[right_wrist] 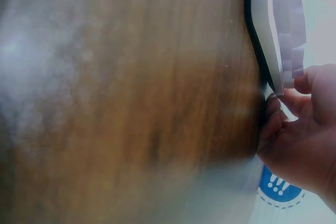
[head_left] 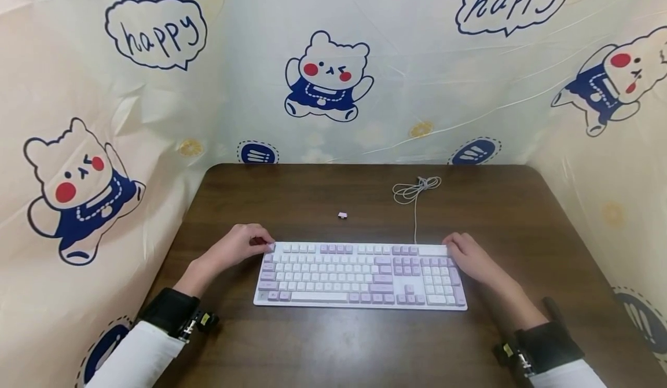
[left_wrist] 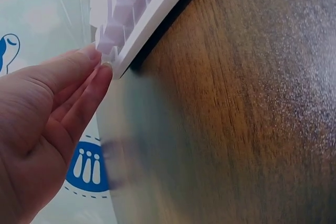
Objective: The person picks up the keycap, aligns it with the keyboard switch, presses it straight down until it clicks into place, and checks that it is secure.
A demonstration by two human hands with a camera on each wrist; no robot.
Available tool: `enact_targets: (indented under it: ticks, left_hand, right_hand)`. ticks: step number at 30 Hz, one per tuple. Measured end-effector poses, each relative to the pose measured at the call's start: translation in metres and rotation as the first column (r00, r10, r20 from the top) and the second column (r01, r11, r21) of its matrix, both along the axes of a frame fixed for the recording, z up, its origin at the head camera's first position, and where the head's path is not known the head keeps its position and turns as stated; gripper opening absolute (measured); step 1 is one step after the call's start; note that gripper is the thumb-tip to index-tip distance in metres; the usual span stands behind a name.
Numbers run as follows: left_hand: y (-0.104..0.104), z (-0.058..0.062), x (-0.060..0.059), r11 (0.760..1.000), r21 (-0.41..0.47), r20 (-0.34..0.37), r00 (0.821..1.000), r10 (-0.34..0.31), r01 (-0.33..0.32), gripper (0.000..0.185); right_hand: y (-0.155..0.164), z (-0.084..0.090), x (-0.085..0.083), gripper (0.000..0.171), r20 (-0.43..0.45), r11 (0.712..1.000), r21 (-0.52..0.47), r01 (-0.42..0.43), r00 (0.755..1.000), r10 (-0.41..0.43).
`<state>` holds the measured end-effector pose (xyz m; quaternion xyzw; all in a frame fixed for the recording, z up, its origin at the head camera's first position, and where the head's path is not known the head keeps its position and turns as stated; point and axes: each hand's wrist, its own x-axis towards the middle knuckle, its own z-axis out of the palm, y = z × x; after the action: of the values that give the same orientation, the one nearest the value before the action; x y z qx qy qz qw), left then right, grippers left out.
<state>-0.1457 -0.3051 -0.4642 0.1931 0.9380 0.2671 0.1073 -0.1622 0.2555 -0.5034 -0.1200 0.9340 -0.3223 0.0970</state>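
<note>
- Nearest the person, a white and lilac keyboard (head_left: 359, 274) lies flat on the brown table (head_left: 323, 341), between both hands.
- Left hand (head_left: 237, 248) pinches its far left corner; right hand (head_left: 469, 256) curls round its far right corner.
- Beyond lie a loose keycap (head_left: 342, 215) and the coiled cable (head_left: 415, 190).

Dark wooden table (head_left: 323, 347), keyboard (head_left: 359, 275), coiled cable (head_left: 415, 191), loose keycap (head_left: 342, 215)
</note>
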Motion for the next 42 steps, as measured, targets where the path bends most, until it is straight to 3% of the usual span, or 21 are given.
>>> enact_targets:
  ticks: [3,9,17,21,28,36,42]
  left_hand:
    - [-0.001,0.000,0.001,1.000,-0.019,-0.010,1.000,-0.016,0.016,0.011]
    - [0.000,0.000,0.001,0.999,-0.050,-0.004,1.000,0.014,-0.014,0.012]
    - [-0.002,-0.009,0.006,0.998,-0.040,-0.125,0.990,-0.057,0.052,0.015]
    - [-0.003,-0.015,0.011,1.000,-0.005,-0.146,0.989,-0.010,0.010,0.017]
    - [0.000,-0.022,0.011,0.997,0.049,-0.108,0.992,0.069,-0.064,0.018]
    - [0.004,-0.008,-0.004,0.999,0.011,-0.008,0.999,0.053,-0.053,0.018]
    - [0.026,0.006,-0.023,0.990,-0.144,-0.063,0.998,-0.009,0.000,0.024]
  right_hand:
    - [-0.002,-0.002,0.000,0.027,0.007,1.000,0.000,-0.002,1.000,0.002]
    - [-0.001,-0.006,-0.002,0.029,0.013,1.000,0.011,-0.010,1.000,0.010]
    - [0.000,-0.004,-0.002,0.030,0.029,1.000,0.013,-0.005,1.000,0.005]
    - [0.002,-0.004,-0.004,0.030,0.027,1.000,0.020,-0.021,0.999,0.021]
    - [0.004,0.002,-0.005,0.027,0.037,0.999,0.002,-0.047,0.998,0.047]
    - [0.006,0.003,-0.007,0.027,0.044,0.999,0.003,-0.032,0.999,0.032]
    - [0.008,0.003,-0.005,0.027,0.042,0.999,-0.006,-0.035,0.999,0.035]
